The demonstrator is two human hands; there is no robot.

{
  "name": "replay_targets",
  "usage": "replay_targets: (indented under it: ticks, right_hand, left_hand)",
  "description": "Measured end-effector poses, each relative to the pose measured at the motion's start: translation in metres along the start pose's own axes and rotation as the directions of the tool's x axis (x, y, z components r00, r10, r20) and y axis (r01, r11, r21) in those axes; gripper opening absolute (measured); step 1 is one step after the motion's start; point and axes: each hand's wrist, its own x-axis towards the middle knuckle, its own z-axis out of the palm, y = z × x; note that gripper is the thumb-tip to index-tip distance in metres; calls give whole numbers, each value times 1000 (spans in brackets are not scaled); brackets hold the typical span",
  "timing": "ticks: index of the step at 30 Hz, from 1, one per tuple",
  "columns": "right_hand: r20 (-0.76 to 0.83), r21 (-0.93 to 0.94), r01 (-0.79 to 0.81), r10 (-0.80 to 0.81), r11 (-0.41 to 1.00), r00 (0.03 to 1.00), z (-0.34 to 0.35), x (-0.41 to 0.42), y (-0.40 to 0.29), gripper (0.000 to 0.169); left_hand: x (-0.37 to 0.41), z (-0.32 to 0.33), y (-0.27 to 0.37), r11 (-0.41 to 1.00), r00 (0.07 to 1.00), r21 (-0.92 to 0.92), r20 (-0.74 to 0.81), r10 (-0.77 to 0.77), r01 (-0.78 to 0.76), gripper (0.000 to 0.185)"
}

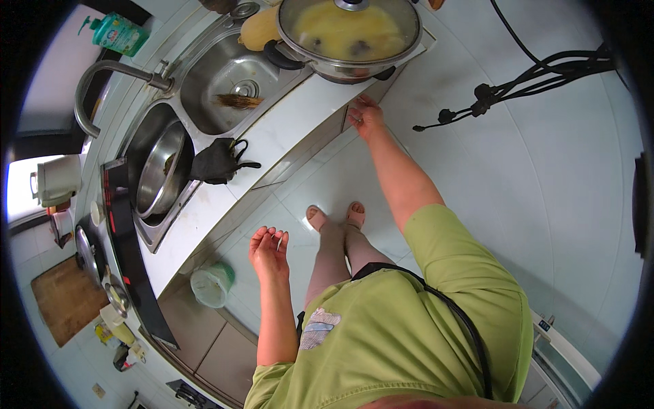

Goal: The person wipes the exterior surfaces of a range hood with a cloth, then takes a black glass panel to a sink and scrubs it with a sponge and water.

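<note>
My right hand [367,116] reaches to the cabinet front [343,118] below the counter edge, under a steel pot. Its fingers are apart and nothing shows in them; whether they touch the cabinet is hard to tell. The steel pot [337,69] stands on the counter [286,122] with its glass lid [306,15] on, and a yellowish soup [352,30] is visible through it. My left hand [271,255] hangs in the air before my body, loosely curled, without anything in it. A lined waste bin [212,286] is on the floor beyond it.
In the double sink [204,76] lie a bamboo pot brush [237,101] and a tilted steel basin [162,174]. A dark cloth pouch [217,161] rests on the sink's front rim. A butternut squash [258,29] sits behind the pot. Black cables [531,76] hang at right.
</note>
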Motion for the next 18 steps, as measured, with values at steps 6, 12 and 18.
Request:
replay_targets:
  ticks: [6, 12, 18]
  right_hand:
    - [37, 103, 17, -21, 995, 999, -4, 28, 10, 24]
    - [5, 190, -35, 35, 981, 999, -2, 35, 0, 15]
    - [14, 92, -103, 102, 990, 995, -12, 35, -6, 4]
  left_hand:
    - [9, -6, -3, 999, 999, -36, -40, -2, 0, 9]
    - [11, -2, -6, 996, 999, -86, 18, -36, 38, 8]
    - [14, -12, -21, 998, 1000, -70, -9, -11, 10, 10]
